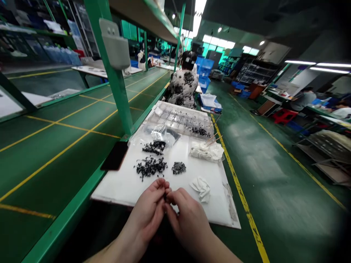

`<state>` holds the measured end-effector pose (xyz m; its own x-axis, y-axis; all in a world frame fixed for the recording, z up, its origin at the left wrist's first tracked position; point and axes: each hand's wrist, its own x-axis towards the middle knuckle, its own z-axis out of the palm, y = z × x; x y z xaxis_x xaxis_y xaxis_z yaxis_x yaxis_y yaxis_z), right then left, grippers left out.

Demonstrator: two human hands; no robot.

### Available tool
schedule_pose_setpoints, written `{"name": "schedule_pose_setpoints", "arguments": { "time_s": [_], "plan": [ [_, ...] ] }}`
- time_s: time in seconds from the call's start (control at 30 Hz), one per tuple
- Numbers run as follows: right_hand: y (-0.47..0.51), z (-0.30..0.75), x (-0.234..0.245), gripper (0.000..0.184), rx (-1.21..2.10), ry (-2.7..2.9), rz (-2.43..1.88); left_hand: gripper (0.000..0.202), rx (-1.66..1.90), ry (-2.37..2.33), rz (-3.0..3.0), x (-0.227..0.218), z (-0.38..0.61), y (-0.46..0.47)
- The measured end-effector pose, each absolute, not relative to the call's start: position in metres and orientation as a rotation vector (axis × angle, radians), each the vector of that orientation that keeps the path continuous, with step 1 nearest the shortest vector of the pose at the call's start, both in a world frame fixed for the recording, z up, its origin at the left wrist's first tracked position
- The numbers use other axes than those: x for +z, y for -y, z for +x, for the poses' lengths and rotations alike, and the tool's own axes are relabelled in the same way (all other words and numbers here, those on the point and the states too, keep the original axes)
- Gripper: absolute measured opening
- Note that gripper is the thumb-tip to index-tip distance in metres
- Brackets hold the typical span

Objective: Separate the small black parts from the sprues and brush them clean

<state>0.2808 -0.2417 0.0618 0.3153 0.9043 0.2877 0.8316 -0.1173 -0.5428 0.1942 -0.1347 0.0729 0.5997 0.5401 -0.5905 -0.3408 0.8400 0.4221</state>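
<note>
My left hand (146, 215) and my right hand (186, 217) meet fingertip to fingertip over the near edge of a white work board (120, 186). Both pinch a tiny dark part (165, 196) between them; it is too small to name. Just beyond the fingers lie three heaps of small black parts: a spread one (150, 167), a compact one (178, 167) and a farther one (154, 147).
A crumpled white cloth (201, 187) lies right of my hands, another white wad (207, 151) farther back. A clear compartment tray (181, 118) sits behind, a black phone (114, 156) at the left. A green post (113, 69) rises from the green conveyor. A seated person (183, 84) works ahead.
</note>
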Motion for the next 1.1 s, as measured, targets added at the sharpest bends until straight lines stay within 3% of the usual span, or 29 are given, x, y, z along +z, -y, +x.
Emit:
{"name": "schedule_pose_setpoints", "arguments": {
  "time_s": [0.2, 0.33, 0.47, 0.7, 0.9, 1.1],
  "plan": [
    [0.266, 0.292, 0.057, 0.019, 0.122, 1.508, -1.963, 0.024, 0.503, -0.745, 0.134, 0.078, 0.198, 0.153],
    [0.275, 0.287, 0.064, 0.027, -0.091, 1.524, -1.975, 0.024, 0.531, -0.687, 0.127, 0.080, 0.200, 0.163],
    [0.276, 0.284, 0.071, 0.020, -0.211, 1.584, -1.988, 0.024, 0.552, -0.660, 0.141, 0.082, 0.202, 0.168],
    [0.278, 0.298, 0.090, 0.016, -0.042, 1.430, -1.947, 0.016, 0.566, -0.613, 0.308, 0.082, 0.196, 0.158],
    [0.288, 0.305, 0.114, 0.015, 0.336, 1.192, -1.857, 0.006, 0.438, -0.630, 0.551, 0.065, 0.176, 0.150],
    [0.291, 0.304, 0.120, 0.010, 0.698, 1.065, -1.780, 0.018, 0.330, -0.536, 0.964, 0.089, 0.160, 0.160]
  ]
}}
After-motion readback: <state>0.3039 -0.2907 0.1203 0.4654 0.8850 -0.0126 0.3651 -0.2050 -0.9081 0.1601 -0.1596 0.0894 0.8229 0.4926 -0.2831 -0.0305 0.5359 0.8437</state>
